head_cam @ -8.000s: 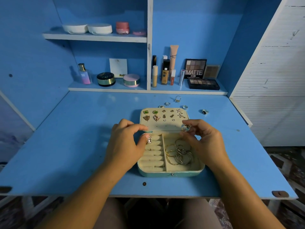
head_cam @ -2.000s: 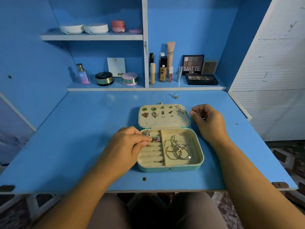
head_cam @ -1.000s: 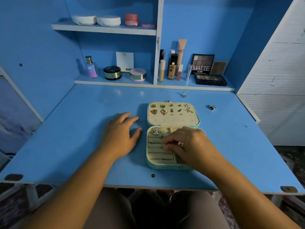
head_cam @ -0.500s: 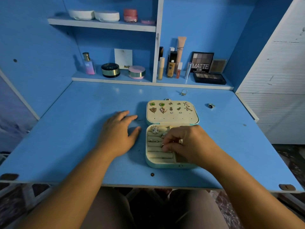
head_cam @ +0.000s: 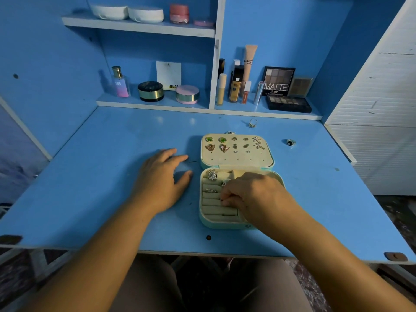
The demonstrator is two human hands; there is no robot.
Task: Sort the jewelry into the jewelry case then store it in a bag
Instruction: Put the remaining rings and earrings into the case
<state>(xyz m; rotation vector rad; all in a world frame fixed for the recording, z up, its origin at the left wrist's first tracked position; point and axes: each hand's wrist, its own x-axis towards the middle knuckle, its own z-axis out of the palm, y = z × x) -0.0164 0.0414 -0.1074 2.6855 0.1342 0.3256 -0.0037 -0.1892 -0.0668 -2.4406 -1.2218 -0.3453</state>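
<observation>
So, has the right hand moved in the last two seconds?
Yes. The right hand came nearer and leftward, from beside the lid onto the ring rolls.

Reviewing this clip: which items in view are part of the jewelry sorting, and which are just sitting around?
Job: jewelry case; earrings in its lid; rings in its slots; loose silver ring and dark-stone ring on the table; right hand at those slots, left hand flat beside it.

Lying about: perfume bottle, black compact, pink compact, makeup tubes, MATTE palette, white tubs, pink jar.
</observation>
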